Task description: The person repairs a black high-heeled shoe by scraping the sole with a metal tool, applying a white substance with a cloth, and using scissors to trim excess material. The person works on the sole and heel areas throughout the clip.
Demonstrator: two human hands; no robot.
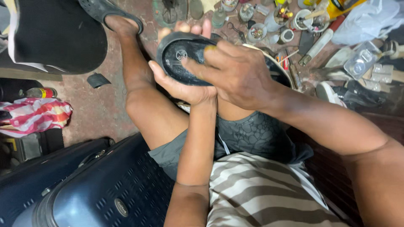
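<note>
Fingers [189, 28] of the left hand [179, 84] curl round the far edge of a black shoe sole [185, 56], clamping it above the knee, while the right hand [233, 71] lies flat on the sole, fingers close together and pressing, one tip smeared yellow. Left of the sole lies a dark suitcase [105, 189]; right of it, jars and tools [269, 25] clutter the floor. Work on the sole looks midway, though I cannot tell how much is left.
</note>
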